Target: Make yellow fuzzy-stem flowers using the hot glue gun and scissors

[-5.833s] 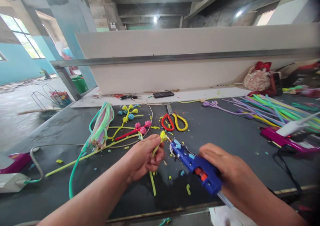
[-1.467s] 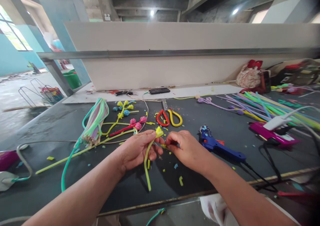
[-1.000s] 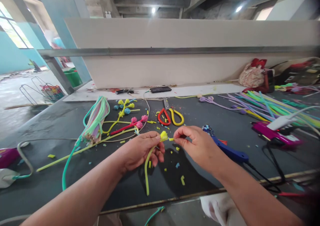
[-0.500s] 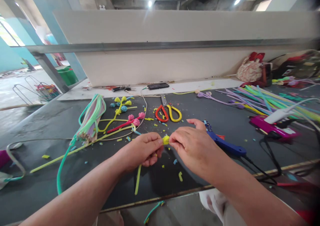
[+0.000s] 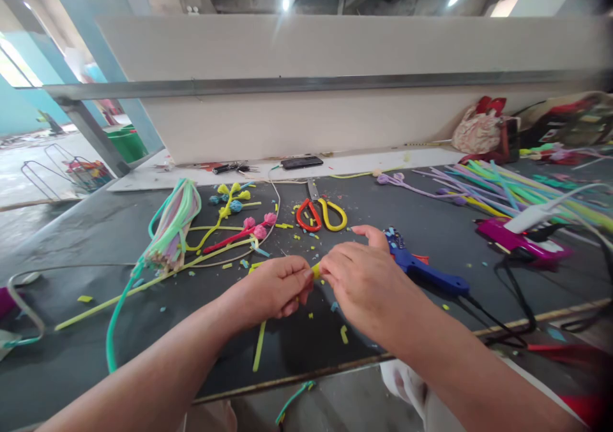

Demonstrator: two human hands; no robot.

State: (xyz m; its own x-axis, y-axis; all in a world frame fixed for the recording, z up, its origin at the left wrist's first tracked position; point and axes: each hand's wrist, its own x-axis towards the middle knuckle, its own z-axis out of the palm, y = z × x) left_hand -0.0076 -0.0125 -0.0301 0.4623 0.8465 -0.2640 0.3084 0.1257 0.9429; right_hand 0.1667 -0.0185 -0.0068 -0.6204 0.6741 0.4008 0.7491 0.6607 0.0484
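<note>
Over the near middle of the table, my left hand (image 5: 275, 286) and my right hand (image 5: 361, 275) meet fingertip to fingertip. Pinched between them is a small yellow bud-like piece (image 5: 315, 270), mostly covered by the fingers. Below my left hand a yellow-green stem (image 5: 259, 348) sticks out toward the table edge; whether it joins the yellow piece is hidden. My right thumb or a finger points outward while the other fingers are closed. Beyond the hands lie scissors (image 5: 313, 196) with one red and one yellow handle. A blue corded tool (image 5: 431, 275), resembling a glue gun, rests right of my right hand.
On the left lie a bundle of pastel stems (image 5: 175, 221), a yellow-and-blue budded sprig (image 5: 225, 212) and a pink-budded one (image 5: 249, 228). More stems (image 5: 507, 189) and a magenta power strip (image 5: 522, 237) are on the right. A phone (image 5: 302, 163) lies at the back. Cut scraps dot the dark tabletop (image 5: 211, 323).
My right fingers have moved slightly left and now cover more of the yellow piece. The whole view has shifted a little; the other things stay where they were.
</note>
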